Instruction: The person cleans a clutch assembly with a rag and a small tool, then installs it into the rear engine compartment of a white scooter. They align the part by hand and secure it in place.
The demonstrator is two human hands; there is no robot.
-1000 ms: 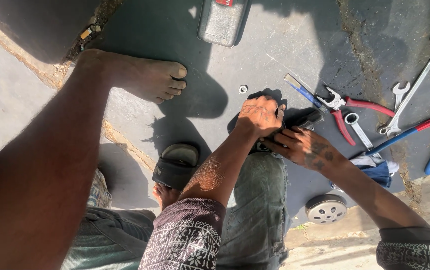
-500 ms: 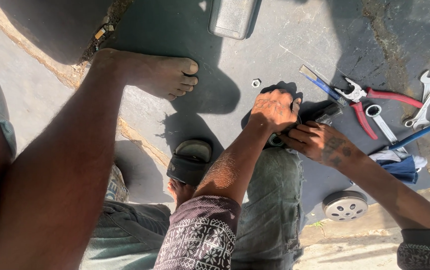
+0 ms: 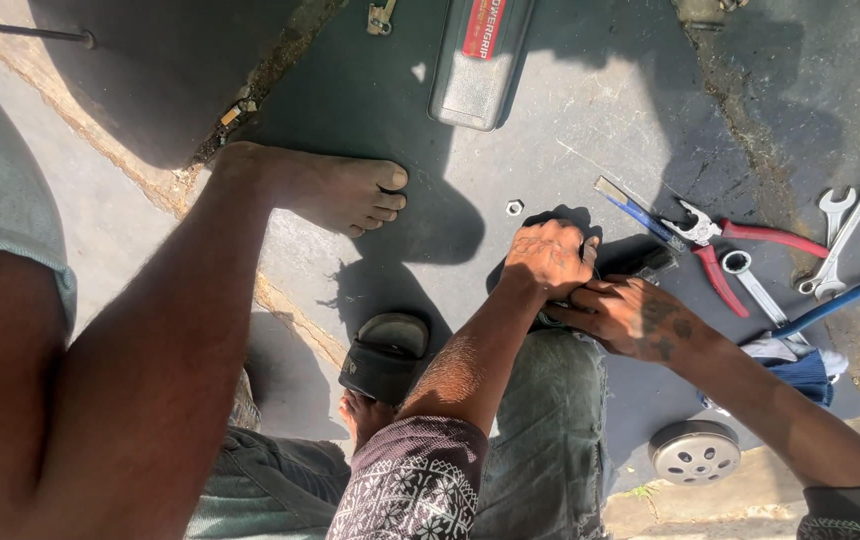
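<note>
While both hands press down together on a small black part [image 3: 640, 262], that part sits on the dark ground just past a knee in grey trousers [image 3: 550, 420]. The left hand [image 3: 548, 258] is curled in a fist on top of the black part and hides most of it. The right hand [image 3: 628, 316] sits just beside the left hand, touching it, with its fingers folded onto the near side of the part. What the part really is cannot be told, since the hands cover it. A small silver nut [image 3: 514, 208] lies on the ground near the left hand. Red-handled pliers [image 3: 740, 240] and a blue-handled tool [image 3: 632, 208] lie just to the right of the part. A ring spanner [image 3: 750, 282] lies beside the pliers, and more spanners [image 3: 840, 240] lie farther toward the right edge. A round metal disc with holes [image 3: 695, 452] lies by the right arm. A grey case [image 3: 480, 62] lies at the far edge. A bare foot [image 3: 335, 190] rests on the ground to the left, well apart from the hands, and a black sandal [image 3: 382, 356] is near the knee.
</note>
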